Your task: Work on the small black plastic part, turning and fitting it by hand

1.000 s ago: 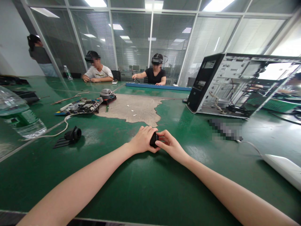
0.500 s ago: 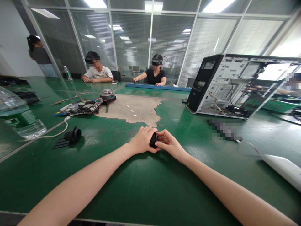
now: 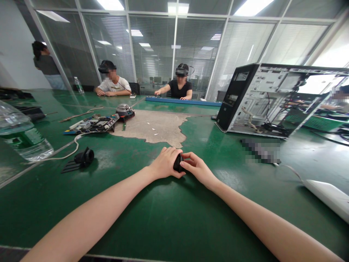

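Note:
A small black rounded part [image 3: 177, 162] sits between my two hands over the green tabletop; much of it is covered, so its exact kind is hidden. My left hand [image 3: 167, 162] wraps round it from the left, fingers over the top and thumb below. From the right, my right hand [image 3: 196, 166] pinches its side between thumb and fingertips. Farther left on the table lies a black plastic piece [image 3: 84, 157] with a round opening and long prongs.
A circuit board [image 3: 94, 123] lies beyond at left, near a water bottle [image 3: 25, 136] and a cable. An opened computer case [image 3: 261, 98] stands at right. A blurred dark object [image 3: 260, 151] and a white power strip [image 3: 328, 196] lie nearer. Two people sit across the table [image 3: 152, 214].
My right thumb has shifted slightly upward along the black part. My left hand keeps its hold, and both arms stay nearly in place.

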Available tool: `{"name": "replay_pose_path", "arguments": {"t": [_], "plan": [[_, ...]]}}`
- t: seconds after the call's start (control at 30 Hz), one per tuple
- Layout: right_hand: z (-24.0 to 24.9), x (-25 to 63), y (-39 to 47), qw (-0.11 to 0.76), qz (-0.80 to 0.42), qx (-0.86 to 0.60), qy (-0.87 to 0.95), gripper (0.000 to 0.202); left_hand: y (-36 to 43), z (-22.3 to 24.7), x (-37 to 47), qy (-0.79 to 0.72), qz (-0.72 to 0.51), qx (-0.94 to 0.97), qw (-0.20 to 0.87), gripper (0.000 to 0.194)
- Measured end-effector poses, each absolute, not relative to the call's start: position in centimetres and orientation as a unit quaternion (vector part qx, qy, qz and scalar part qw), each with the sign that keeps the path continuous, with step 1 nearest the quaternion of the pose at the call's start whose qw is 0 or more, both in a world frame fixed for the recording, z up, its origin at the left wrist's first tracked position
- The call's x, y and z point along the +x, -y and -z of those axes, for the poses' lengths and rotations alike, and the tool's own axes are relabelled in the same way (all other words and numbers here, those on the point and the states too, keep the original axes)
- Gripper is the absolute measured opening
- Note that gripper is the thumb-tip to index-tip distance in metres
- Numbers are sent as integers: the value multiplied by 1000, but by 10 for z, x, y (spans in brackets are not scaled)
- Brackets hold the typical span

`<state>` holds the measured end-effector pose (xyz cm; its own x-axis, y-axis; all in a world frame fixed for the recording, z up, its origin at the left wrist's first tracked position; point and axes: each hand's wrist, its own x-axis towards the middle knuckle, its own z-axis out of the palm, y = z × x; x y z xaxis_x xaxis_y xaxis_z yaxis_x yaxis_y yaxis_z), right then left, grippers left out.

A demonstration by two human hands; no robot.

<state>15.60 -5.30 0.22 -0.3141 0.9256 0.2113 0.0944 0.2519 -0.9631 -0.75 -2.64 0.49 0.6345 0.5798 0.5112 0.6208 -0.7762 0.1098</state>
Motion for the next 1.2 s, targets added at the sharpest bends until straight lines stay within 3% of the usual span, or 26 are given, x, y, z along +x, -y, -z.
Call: {"name": "replay_pose_path", "arguments": {"t": [0.83,1.03,1.2], "plan": [[-3,156,57,445,-485,-342,671,29,26,-4,-7,336,269,-902,40,58],[-3,155,58,452,-465,-365,668,20,26,-4,-7,339,269,-901,42,61],[-1,156,55,444,-456,-387,667,27,27,-6,-7,337,271,-901,38,59]]}}
